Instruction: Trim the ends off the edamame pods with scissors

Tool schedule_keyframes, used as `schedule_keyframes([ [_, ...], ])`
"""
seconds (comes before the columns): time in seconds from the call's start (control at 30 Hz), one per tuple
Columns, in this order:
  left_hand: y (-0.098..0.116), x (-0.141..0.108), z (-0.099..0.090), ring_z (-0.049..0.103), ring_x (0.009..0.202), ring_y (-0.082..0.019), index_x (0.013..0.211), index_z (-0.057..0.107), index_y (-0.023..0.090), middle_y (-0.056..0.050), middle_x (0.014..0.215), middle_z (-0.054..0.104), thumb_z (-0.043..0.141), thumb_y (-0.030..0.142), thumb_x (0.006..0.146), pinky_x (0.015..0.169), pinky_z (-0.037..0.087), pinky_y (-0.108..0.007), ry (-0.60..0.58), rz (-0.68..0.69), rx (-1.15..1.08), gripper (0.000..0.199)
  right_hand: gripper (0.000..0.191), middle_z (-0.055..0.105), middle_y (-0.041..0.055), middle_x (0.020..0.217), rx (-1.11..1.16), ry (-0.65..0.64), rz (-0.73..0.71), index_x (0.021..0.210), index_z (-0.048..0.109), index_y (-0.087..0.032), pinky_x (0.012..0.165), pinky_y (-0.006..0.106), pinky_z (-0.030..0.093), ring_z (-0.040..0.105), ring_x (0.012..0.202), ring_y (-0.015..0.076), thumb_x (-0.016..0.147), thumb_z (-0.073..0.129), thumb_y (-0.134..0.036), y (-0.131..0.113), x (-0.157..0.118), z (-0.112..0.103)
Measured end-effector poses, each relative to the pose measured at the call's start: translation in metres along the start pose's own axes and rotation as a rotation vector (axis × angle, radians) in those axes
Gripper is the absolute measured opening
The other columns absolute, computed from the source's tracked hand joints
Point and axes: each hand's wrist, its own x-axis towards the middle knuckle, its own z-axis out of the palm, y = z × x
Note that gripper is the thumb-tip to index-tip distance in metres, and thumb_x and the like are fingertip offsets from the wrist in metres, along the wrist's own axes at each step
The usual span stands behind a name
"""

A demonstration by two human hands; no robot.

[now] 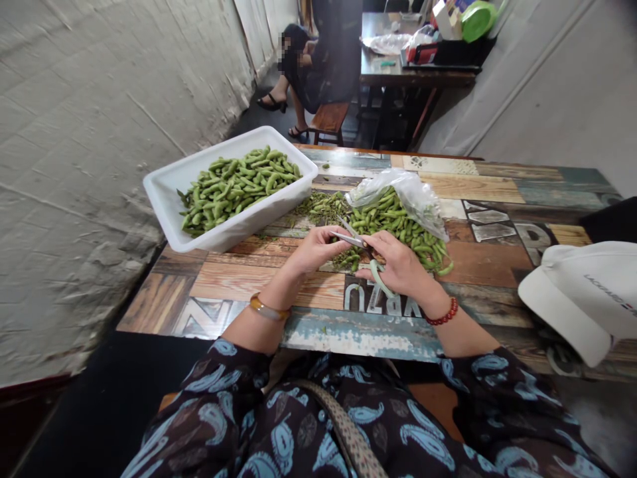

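My right hand grips a pair of scissors with pale green handles, their blades parted and pointing left. Close to the blades, my left hand has its thumb and fingers pinched together; whatever lies between them is too small to make out. Edamame pods are heaped just beyond my right hand, spilling from a clear plastic bag. Cut stems and trimmings form a small pile left of the bag. Many more pods fill part of a white plastic tub at the left.
The table has a patchwork wood pattern. A white cap lies at its right edge. A rough white wall runs along the left. Farther back, a person sits near a wooden stool and a second table with cluttered items.
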Motion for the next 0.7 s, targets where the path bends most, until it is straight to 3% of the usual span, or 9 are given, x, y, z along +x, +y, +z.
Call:
schedule_keyframes([
  [0.23,-0.007,0.003,-0.004,0.058,0.073,-0.014,0.083,0.075,0.012,-0.006,0.082,0.071,0.080,0.041,0.073,0.069,0.043,-0.025,0.001,0.026,0.055,0.030,0.052,0.060,0.0086,0.100,0.008,-0.038,0.027,0.133,0.056,-0.019,0.076,0.036,0.053,0.061,0.085,0.0233,0.087,0.072,-0.038,-0.001,0.000,-0.003],
  [0.33,-0.009,0.004,-0.004,0.052,0.066,-0.011,0.072,0.068,0.012,-0.002,0.071,0.064,0.081,0.040,0.072,0.065,0.040,-0.024,0.050,0.025,0.056,0.030,0.048,0.061,0.0078,0.097,0.012,-0.045,0.040,0.132,0.057,-0.020,0.073,0.035,0.052,0.062,0.083,0.0224,0.089,0.069,-0.039,0.001,-0.001,-0.003],
  [0.57,-0.003,0.003,-0.002,0.041,0.050,-0.004,0.079,0.058,0.015,0.006,0.064,0.053,0.082,0.033,0.068,0.047,0.028,-0.018,0.171,-0.071,-0.133,0.032,0.048,0.067,0.0120,0.104,-0.013,0.189,0.079,0.125,0.061,-0.017,0.085,0.041,0.055,0.065,0.094,0.0269,0.088,0.068,-0.046,0.015,0.000,0.005],
  [0.7,-0.001,0.003,-0.002,0.046,0.049,-0.004,0.081,0.054,0.016,0.005,0.064,0.058,0.082,0.033,0.067,0.044,0.027,-0.016,0.176,-0.127,-0.246,0.036,0.049,0.067,0.0126,0.105,-0.036,0.202,0.079,0.126,0.061,-0.016,0.086,0.043,0.056,0.066,0.095,0.0275,0.088,0.068,-0.047,0.016,-0.001,0.006],
])
